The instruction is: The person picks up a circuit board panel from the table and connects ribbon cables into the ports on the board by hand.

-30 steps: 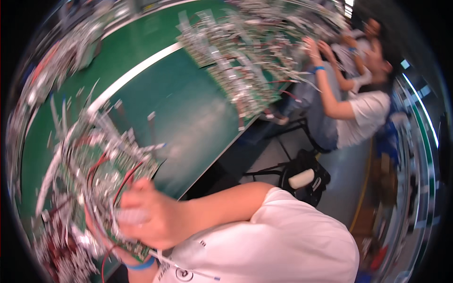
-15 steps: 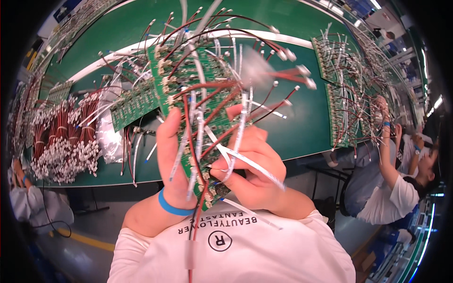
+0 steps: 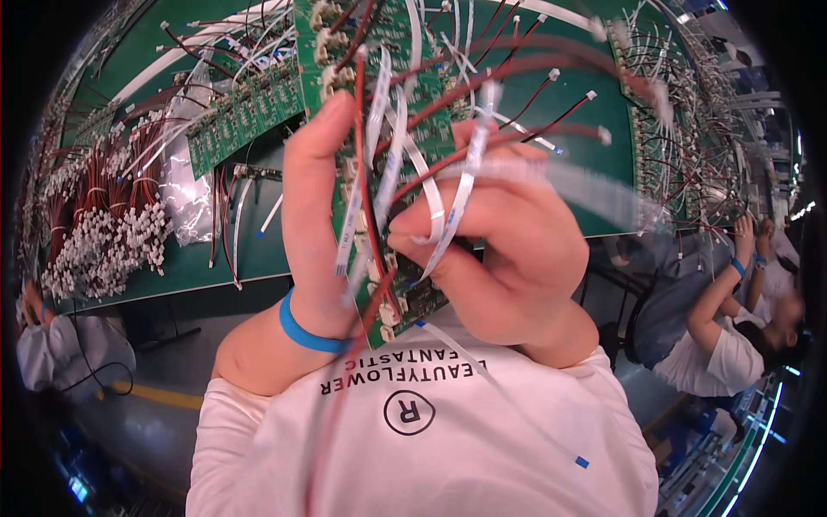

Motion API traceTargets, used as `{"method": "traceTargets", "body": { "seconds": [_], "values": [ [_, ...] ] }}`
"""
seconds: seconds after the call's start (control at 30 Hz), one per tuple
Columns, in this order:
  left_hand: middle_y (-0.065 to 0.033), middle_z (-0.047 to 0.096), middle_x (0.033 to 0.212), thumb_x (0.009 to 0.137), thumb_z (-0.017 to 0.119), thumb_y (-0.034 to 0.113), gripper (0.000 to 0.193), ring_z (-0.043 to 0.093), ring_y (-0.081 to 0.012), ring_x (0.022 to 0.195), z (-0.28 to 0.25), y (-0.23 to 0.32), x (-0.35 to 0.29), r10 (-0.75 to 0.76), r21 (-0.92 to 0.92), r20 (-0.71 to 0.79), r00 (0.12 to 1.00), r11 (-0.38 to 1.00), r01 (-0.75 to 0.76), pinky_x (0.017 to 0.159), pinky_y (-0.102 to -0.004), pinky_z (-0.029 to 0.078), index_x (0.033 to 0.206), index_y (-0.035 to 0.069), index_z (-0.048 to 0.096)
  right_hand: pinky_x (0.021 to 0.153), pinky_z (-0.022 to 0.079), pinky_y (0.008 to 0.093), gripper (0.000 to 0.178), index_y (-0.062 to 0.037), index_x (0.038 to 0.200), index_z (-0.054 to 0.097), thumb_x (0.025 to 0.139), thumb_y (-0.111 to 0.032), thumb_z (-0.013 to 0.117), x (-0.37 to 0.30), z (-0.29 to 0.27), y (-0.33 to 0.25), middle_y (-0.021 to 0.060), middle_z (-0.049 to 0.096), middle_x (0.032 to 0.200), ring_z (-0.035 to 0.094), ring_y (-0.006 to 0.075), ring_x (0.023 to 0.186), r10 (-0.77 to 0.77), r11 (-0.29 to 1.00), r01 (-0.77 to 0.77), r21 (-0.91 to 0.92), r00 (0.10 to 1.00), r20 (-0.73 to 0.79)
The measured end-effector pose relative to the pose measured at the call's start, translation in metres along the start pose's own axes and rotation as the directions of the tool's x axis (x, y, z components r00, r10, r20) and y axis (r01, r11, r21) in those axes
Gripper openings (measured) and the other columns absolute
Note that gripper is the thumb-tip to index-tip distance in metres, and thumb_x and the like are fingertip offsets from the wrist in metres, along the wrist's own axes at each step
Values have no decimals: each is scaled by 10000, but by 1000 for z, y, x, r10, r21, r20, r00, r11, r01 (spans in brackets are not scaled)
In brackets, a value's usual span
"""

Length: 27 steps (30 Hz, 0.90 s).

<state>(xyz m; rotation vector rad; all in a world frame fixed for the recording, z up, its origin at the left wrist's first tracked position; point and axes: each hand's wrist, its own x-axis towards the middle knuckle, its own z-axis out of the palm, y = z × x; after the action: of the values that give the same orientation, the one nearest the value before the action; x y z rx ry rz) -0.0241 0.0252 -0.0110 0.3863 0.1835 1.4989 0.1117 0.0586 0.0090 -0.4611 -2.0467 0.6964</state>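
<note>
The left hand (image 3: pixel 312 185) grips a long green circuit board (image 3: pixel 392 30); over its near part, the right hand (image 3: pixel 517 237) pinches (what, I cannot tell).

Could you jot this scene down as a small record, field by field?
Left hand: grips the green circuit-board panel along its left edge
Left wrist: blue wristband
Right hand: thumb and finger closed at the panel, among white ribbon cables; what they pinch is unclear
Table: green; bundled red-and-black wires with white connectors on the left
Far right: seated co-worker in white top
</note>
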Motion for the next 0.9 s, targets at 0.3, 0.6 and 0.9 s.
{"method": "traceTargets", "body": {
  "seconds": [0.3, 0.6, 0.9],
  "values": [
    [-252, 314, 1336, 822, 379, 635, 826, 479, -322, 1103, 6, 12, 4, 27, 509, -137, 990, 860, 47, 905, -454, 443, 1371, 39, 218, 603, 401, 251, 102, 20, 866, 568, 772, 16, 606, -8, -10, 2, 92, 520, 774, 499, 156, 678, 211, 883, -132, 450, 969, -129],
    [-198, 127, 1447, 757, 573, 508, 968, 467, -220, 817, 2, 7, 2, -261, -203, 79, 962, 941, 272, 647, -437, 430, 1382, -49, 88, 706, 498, 307, 43, 59, 829, 615, 806, 35, 589, -9, -21, 6, 99, 589, 803, 618, 202, 761, 588, 278, -187, 942, 809, -14],
    [-198, 163, 1442, 734, 544, 558, 948, 493, -256, 779, -2, 3, 0, -344, 74, 156, 926, 939, 337, 582, -409, 421, 1388, 3, 141, 600, 338, 235, 21, -4, 772, 672, 763, -8, 653, -13, -14, 26, 22, 612, 680, 445, 74, 652, 489, 757, -186, 627, 797, -354]
  ]
}}
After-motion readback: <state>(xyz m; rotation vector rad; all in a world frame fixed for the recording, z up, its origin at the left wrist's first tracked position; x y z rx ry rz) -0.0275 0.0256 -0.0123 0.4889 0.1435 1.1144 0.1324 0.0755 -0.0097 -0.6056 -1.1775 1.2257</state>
